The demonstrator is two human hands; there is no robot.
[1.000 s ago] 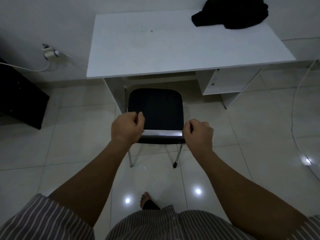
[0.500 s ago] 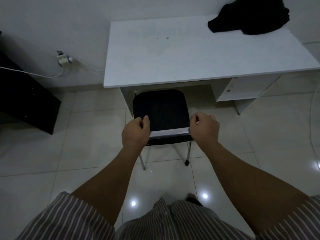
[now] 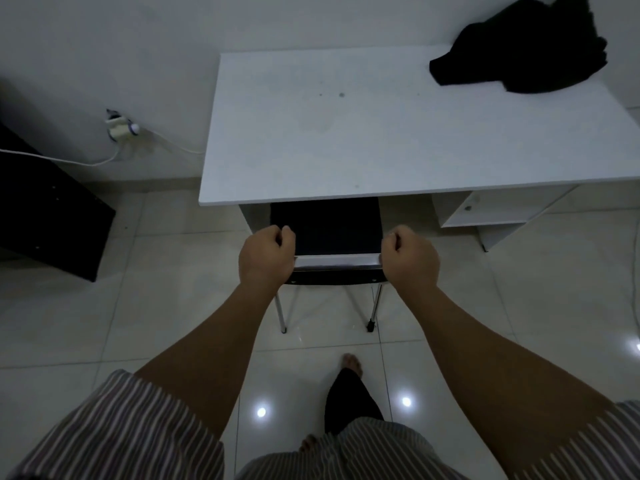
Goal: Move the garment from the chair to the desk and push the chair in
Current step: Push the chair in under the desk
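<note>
A black garment [image 3: 523, 57] lies crumpled on the far right corner of the white desk [image 3: 363, 140]. The black chair [image 3: 325, 226] stands at the desk's front edge with the front part of its seat hidden under the desktop. My left hand [image 3: 265, 256] is shut on the left end of the chair's backrest top, and my right hand [image 3: 410, 256] is shut on the right end. The shiny top rail of the backrest shows between my fists. Two metal rear legs stand on the tiles below.
A dark cabinet [image 3: 41, 209] stands at the left on the tiled floor. A white plug with a cable [image 3: 121, 128] sits on the wall left of the desk. A white shelf unit [image 3: 491, 209] hangs under the desk's right side. My foot [image 3: 351, 363] is behind the chair.
The chair has slid forward, its seat going further under the desktop. Both hands kept their grip on the backrest and moved forward with it.
</note>
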